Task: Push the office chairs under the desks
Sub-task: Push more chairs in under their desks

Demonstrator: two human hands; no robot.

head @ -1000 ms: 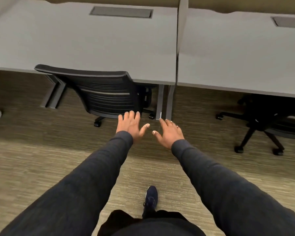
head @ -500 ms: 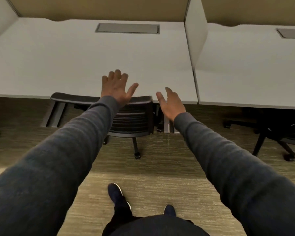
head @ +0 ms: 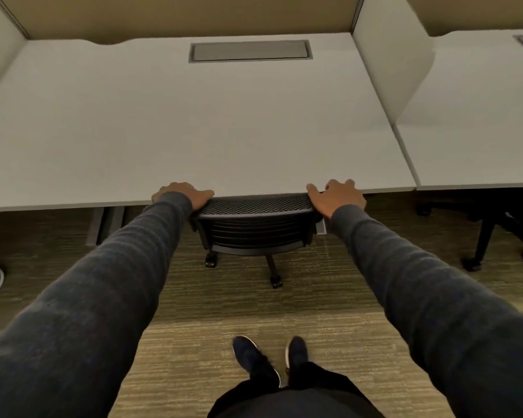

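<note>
Both hands grasp the top edge of a black mesh office chair, one at each upper corner of its backrest: the left hand is curled over the left corner and the right hand over the right corner, fingers wrapped over the far side where they cannot be seen fully. Both arms reach forward in dark grey sleeves. The chair's backrest sits right at the front edge of the white desk, its seat hidden beneath the desktop, with two castors and part of the base showing on the carpet behind it. A grey rectangular cable hatch is set into the far part of the desktop. A white divider panel stands at the desk's right side, separating it from a neighbouring desk, under which the legs of a second black chair show in shadow. Below, the person's two dark shoes stand side by side on the striped carpet, well back from the chair.
</note>
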